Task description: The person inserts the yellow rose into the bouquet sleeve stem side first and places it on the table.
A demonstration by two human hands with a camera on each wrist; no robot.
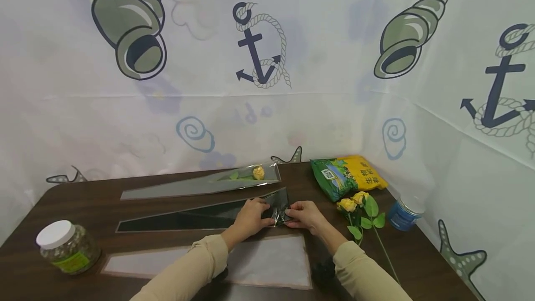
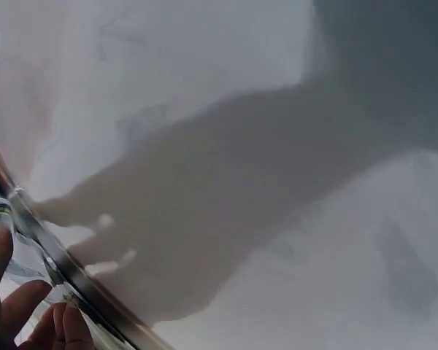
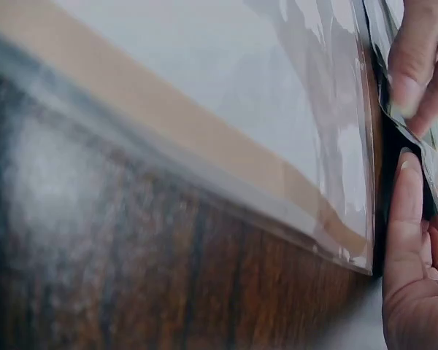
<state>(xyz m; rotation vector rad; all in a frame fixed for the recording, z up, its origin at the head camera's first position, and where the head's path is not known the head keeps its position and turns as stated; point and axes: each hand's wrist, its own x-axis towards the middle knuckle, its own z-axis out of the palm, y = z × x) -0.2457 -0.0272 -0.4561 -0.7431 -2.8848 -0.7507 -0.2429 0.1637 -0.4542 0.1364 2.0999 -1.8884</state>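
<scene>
On a dark brown wooden table [image 1: 98, 206], a long black see-through plastic sleeve [image 1: 179, 220], thin at one end and wide at the other, lies in the middle, with its wide end to the right. Both hands are at that wide end. The left hand [image 1: 251, 216] pinches the shiny plastic edge with its thumb and finger. The right hand [image 1: 308, 216] is just beside it and pinches the same edge near the corner, with one finger under the black plastic.

Close to the person, in front of the black one, lies a flat white plastic sleeve [image 1: 271, 261] with tan edges. In the left wrist view, a big grey shadow [image 2: 197, 197] falls across it.

Behind the black one lies a pale grey plastic sleeve [image 1: 175, 189] of the same long shape, and a yellow rose with green leaves [image 1: 258, 172] is inside its wide end.

At the back right is a green and yellow plastic bag [image 1: 347, 175]. Near it lie loose yellow roses with long green stems [image 1: 346, 205], and just beside them stands a round blue tin [image 1: 403, 215]. Far to the left is a clear round jar with a white lid [image 1: 68, 249] and a green label. A white cloth with shells and anchors [image 1: 313, 120] hangs behind the table.
</scene>
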